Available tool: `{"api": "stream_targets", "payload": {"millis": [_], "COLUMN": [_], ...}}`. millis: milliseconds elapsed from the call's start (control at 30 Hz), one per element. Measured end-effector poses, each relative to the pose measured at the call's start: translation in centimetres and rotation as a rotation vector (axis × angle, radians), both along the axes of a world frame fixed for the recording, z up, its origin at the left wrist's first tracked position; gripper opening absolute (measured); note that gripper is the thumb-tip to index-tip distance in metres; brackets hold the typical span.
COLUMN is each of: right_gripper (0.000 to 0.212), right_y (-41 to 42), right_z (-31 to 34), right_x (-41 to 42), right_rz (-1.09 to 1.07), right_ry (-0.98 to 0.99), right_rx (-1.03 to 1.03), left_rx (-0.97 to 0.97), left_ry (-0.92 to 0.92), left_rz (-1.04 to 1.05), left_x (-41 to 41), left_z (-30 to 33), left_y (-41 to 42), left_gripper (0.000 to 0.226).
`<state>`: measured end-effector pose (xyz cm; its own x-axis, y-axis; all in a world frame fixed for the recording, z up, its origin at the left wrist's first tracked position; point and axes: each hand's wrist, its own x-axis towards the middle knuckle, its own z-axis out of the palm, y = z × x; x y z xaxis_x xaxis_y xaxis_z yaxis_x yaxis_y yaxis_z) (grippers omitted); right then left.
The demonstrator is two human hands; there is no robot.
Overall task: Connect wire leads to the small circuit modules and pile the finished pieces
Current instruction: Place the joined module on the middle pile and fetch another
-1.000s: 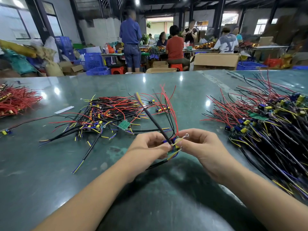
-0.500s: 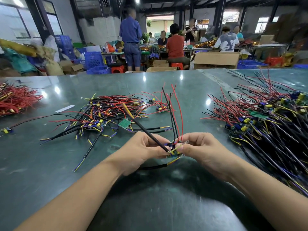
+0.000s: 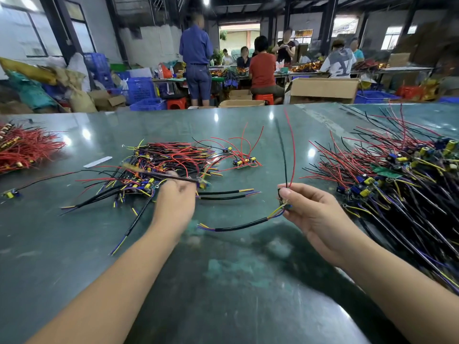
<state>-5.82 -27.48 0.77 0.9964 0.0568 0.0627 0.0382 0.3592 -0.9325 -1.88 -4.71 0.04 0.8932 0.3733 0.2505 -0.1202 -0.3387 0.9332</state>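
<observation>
At the bench: a dark green glossy table (image 3: 223, 281) in a busy workshop, seen from the worker's own head, both bare forearms reaching forward.
Right hand: the right hand (image 3: 313, 214) is raised just above the table, thumb and fingers pinching a small circuit module (image 3: 283, 201); most of the module is hidden behind the thumb.
Module leads: a thin red and a thin black wire (image 3: 289, 157) rise upright from the pinch, while a black sheathed cable (image 3: 238, 226) with yellow and blue cores hangs from the module toward the left, its free end near the tabletop.
Left hand: the left hand (image 3: 175, 202) is at the near edge of the middle pile, fingers curled round a second black lead (image 3: 161, 175) that runs out to the left (motion blur hides the exact grip).
Middle pile: a tangle of red, black and yellow wires with modules (image 3: 161, 167) lies just beyond the left hand; two loose black cables (image 3: 223, 194) lie side by side to its right.
Right heap: a larger heap of wired modules (image 3: 397, 177) with yellow and blue parts spreads well to the right of the right hand.
Far left: a bundle of red wires (image 3: 24, 147) lies at the table's left edge.
Stray module: one wired module (image 3: 244, 162) lies alone beyond the middle pile.
Background: workers (image 3: 263, 68) at other tables, a cardboard box (image 3: 323, 89), blue crates (image 3: 140, 89).
</observation>
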Motion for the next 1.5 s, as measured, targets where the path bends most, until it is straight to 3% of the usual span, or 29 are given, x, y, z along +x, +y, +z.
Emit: {"api": "stream_targets", "payload": {"millis": [33,133,200,300,433,533,600,667,733,800,867,967,1067,1200,1400,1500], "right_gripper": [0.016,0.009,0.010,0.007,0.009,0.017,0.016,0.018,0.022,0.027,0.024,0.006,0.009,0.011,0.011,0.006], "right_y": [0.1,0.2,0.2,0.3,0.2,0.2,0.4,0.6,0.9,1.2,1.4,1.8,1.9,1.6,1.0,1.0], "right_z": [0.0,0.2,0.3,0.4,0.3,0.2,0.1,0.1,0.1,0.0,0.0,-0.1,-0.1,0.1,0.5,0.7], "right_x": [0.0,-0.1,-0.3,-0.3,0.0,0.1,0.0,-0.1,-0.3,-0.6,-1.0,-1.5,-1.7,-1.7,-1.8,-2.0], "right_rz": [-0.015,-0.031,-0.005,0.016,-0.016,0.000,0.024,0.053,0.096,0.145,0.214,0.307,0.352,0.410,0.481,0.532], "right_ry": [0.012,0.042,0.051,0.050,0.060,0.055,0.040,0.020,0.002,-0.011,-0.041,-0.138,-0.171,-0.181,-0.150,-0.144], "right_rx": [-0.015,-0.023,-0.012,-0.020,0.004,-0.025,-0.060,-0.078,-0.097,-0.139,-0.221,-0.341,-0.372,-0.408,-0.395,-0.384], "left_rx": [0.075,0.053,0.034,0.034,0.260,0.487,0.571,0.351,0.032,0.025,0.096,0.091,0.236,0.336,0.221,-0.016], "left_ry": [0.011,0.006,-0.028,-0.056,0.021,-0.190,-0.440,-0.482,-0.242,0.018,0.093,0.040,-0.010,-0.019,-0.082,-0.052], "left_rz": [0.106,0.274,0.308,0.380,0.626,0.719,0.487,0.060,-0.321,-0.582,-0.710,-0.768,-0.670,-0.696,-0.572,-0.599], "left_x": [0.1,0.1,0.2,0.4,-0.4,-1.0,-1.3,-1.8,-3.0,-3.6,-4.0,-4.1,-3.7,-3.3,-2.6,-2.6], "left_z": [0.1,0.0,0.3,1.2,2.4,3.0,3.5,3.5,3.1,2.0,0.8,0.1,-0.1,0.1,0.6,1.0], "left_y": [0.3,0.9,1.2,2.6,3.6,4.1,3.4,1.6,-0.8,-2.7,-4.1,-5.0,-4.5,-3.0,-1.5,-1.7], "left_gripper": [0.010,0.070,0.089,0.094,0.097,0.091,0.068,0.039,0.019,0.037,0.046,0.049,0.054,0.059,0.055,0.054]}}
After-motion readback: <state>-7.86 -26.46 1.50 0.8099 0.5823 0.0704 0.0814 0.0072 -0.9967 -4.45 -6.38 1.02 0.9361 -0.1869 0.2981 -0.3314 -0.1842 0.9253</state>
